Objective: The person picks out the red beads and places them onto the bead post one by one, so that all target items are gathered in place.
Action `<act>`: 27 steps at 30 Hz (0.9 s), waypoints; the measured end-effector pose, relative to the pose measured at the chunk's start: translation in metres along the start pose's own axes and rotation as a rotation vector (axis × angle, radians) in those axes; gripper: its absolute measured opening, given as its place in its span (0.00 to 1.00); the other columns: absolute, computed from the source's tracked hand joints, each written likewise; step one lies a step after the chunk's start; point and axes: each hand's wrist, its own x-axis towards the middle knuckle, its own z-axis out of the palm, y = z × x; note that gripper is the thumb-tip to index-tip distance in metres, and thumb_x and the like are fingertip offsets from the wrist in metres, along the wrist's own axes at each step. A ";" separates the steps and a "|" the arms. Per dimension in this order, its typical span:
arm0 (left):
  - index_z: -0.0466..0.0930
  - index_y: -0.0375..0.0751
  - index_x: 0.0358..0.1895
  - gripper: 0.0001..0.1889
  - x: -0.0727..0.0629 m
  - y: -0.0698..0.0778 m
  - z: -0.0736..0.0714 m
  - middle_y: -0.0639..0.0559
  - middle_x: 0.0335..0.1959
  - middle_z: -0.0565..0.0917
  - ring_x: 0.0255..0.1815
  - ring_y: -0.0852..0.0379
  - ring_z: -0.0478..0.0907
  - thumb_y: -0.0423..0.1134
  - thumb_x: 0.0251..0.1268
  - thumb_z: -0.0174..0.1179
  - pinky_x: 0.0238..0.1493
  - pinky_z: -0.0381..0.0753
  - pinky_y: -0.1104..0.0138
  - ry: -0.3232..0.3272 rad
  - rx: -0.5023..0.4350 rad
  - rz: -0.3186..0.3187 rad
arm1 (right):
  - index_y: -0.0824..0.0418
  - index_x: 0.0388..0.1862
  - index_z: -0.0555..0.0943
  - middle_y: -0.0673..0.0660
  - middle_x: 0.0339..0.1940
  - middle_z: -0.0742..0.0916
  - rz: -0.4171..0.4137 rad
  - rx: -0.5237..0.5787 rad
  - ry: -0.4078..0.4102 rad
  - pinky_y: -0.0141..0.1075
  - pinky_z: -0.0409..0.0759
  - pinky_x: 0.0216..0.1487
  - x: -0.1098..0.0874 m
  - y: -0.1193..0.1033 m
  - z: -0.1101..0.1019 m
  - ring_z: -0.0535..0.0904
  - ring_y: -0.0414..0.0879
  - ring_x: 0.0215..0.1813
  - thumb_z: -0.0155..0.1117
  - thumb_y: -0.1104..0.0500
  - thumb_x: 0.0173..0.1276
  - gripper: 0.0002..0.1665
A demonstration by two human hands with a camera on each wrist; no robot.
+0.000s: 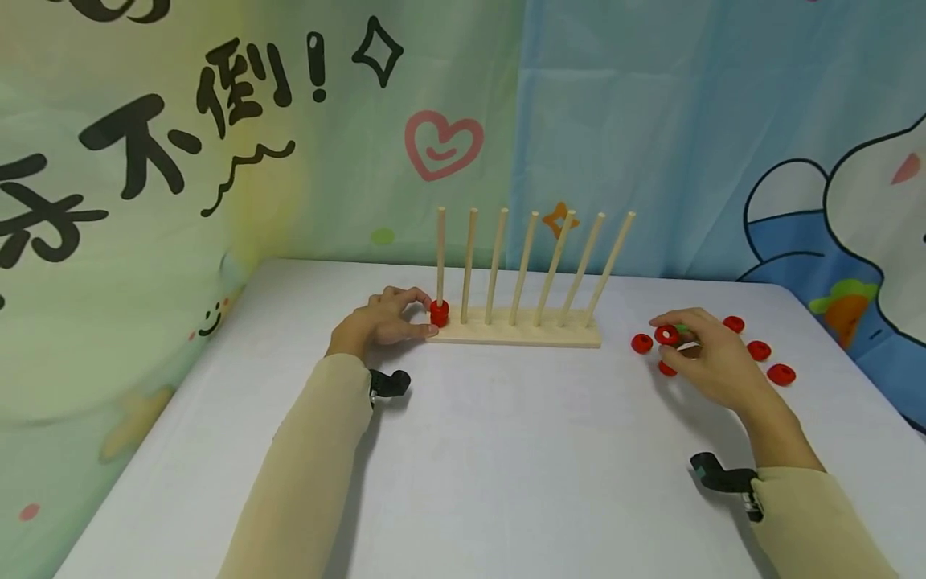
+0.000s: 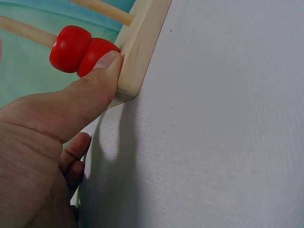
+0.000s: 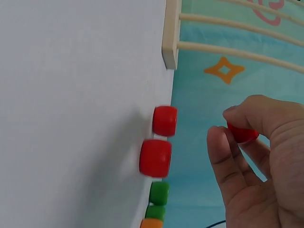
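Note:
A pale wooden peg stand [image 1: 521, 334] with several upright rods stands toward the back of the table. Two red beads [image 2: 71, 50] are stacked on its leftmost rod, down at the base. My left hand [image 1: 387, 318] holds the stand's left end, the thumb [image 2: 107, 64] lying against the lower bead and the base's edge. Off to the right of the stand, my right hand [image 1: 712, 358] pinches another red bead [image 3: 243, 134] between thumb and fingers, raised above the tabletop. Below it lie loose red beads [image 3: 156, 158].
More red beads [image 1: 781, 375] lie to the right of my right hand. Green beads [image 3: 159, 193] and an orange bead [image 3: 152, 223] sit farther along in the right wrist view. A printed cloth backdrop [image 1: 615, 121] hangs behind the white table [image 1: 521, 466].

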 end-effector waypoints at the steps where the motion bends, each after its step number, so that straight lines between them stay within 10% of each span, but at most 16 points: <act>1: 0.66 0.71 0.62 0.30 0.000 0.000 0.000 0.49 0.76 0.53 0.72 0.40 0.52 0.69 0.57 0.60 0.64 0.60 0.38 -0.001 0.000 0.001 | 0.58 0.60 0.77 0.60 0.56 0.78 0.005 -0.001 0.000 0.15 0.70 0.41 0.001 -0.002 0.001 0.79 0.57 0.49 0.67 0.67 0.65 0.24; 27: 0.66 0.69 0.62 0.29 -0.003 0.000 0.000 0.48 0.75 0.54 0.71 0.40 0.54 0.69 0.59 0.59 0.63 0.60 0.38 0.011 0.021 0.037 | 0.56 0.58 0.79 0.52 0.53 0.82 -0.067 0.134 0.009 0.20 0.75 0.44 0.031 -0.048 0.020 0.80 0.47 0.45 0.67 0.61 0.68 0.20</act>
